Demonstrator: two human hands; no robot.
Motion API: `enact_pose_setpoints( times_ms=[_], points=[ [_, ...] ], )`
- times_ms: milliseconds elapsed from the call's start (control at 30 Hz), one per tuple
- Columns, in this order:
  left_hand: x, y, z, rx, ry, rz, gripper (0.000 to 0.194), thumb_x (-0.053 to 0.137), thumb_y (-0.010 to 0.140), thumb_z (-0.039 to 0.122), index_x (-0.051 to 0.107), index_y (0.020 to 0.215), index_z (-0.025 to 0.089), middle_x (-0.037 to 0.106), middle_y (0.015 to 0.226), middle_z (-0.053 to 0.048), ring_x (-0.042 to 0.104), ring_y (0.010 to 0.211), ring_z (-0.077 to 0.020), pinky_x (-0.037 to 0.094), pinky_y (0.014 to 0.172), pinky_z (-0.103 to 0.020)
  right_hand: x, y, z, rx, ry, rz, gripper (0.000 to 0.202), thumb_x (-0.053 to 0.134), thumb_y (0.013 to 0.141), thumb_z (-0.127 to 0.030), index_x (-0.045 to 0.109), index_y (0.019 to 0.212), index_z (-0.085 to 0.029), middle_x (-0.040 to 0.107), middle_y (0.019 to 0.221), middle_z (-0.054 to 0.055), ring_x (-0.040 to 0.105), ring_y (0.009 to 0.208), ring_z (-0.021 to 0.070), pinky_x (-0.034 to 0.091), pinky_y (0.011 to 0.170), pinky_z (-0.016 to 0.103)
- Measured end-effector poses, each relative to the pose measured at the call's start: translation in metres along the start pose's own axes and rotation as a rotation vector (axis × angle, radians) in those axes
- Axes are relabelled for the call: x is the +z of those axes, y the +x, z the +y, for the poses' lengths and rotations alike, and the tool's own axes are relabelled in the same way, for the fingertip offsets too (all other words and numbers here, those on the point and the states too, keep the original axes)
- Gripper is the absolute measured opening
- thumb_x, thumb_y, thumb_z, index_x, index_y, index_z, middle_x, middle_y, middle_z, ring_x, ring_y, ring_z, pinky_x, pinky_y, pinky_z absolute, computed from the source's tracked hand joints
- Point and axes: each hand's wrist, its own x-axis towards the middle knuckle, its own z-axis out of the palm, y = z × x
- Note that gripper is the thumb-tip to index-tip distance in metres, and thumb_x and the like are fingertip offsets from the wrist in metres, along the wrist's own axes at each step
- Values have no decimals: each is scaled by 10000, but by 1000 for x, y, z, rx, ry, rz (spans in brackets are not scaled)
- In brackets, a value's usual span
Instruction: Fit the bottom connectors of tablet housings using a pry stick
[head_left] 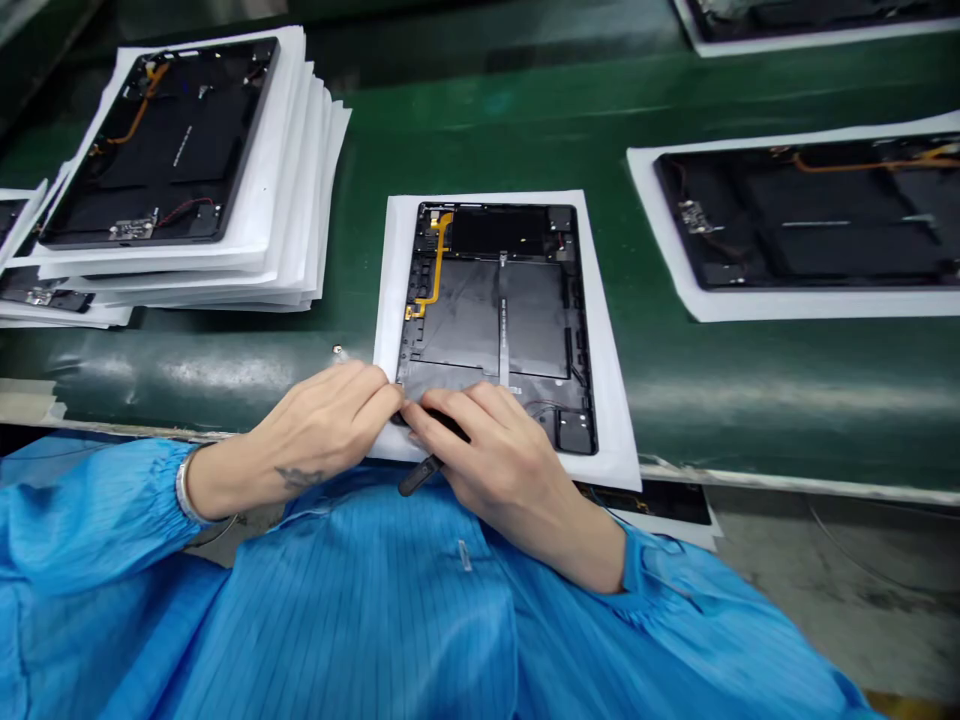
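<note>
An opened tablet housing lies on a white sheet in front of me, its inside facing up. An orange flex cable runs along its left side, and a grey strip crosses the middle. At the near left corner of the housing, my left hand is closed in a pinch; what its fingertips hold is hidden. My right hand is closed round a slim black hand tool, whose back end sticks out below the fingers. Both hands' fingertips almost meet at that corner, where the tool's tip does not show.
A stack of tablet housings with white sheets stands at the left on the green belt. Another housing lies on paper at the right, and one more is at the far right. Below the belt edge is another sheeted part.
</note>
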Motion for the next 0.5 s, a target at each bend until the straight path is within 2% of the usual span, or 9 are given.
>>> enact_pose_setpoints(
  times_ms=[133, 267, 367, 500],
  points=[
    [-4, 1, -1, 38, 20, -14, 246, 391, 1028, 127, 617, 931, 136, 590, 736, -27, 536, 659, -164, 437, 628, -283, -1, 2, 0, -22, -15, -23, 288, 419, 1016, -146, 683, 1122, -99, 713, 1000, 102, 483, 793, 212, 436, 695, 362],
    [1, -10, -4, -42, -70, 62, 138, 488, 1008, 136, 619, 1051, 129, 680, 874, -48, 613, 768, -166, 501, 719, -282, -1, 1, 1, -5, 35, -49, 258, 456, 1009, -161, 672, 1144, -123, 710, 1036, 101, 503, 814, 210, 448, 712, 364],
    [5, -20, -4, -66, -140, 95, 210, 485, 998, 104, 600, 1175, 109, 710, 1001, -86, 661, 883, -184, 543, 789, -301, -1, 2, 2, -27, 31, -48, 258, 463, 999, -145, 670, 1148, -105, 714, 1049, 108, 502, 806, 211, 452, 699, 366],
    [4, -23, -2, -4, -134, 91, 272, 408, 1007, 78, 581, 1217, 86, 715, 1048, -122, 679, 943, -207, 579, 813, -331, 0, 2, 2, -29, 36, -57, 277, 455, 991, -120, 678, 1157, -123, 718, 1039, 109, 517, 797, 214, 459, 687, 375]
  ],
)
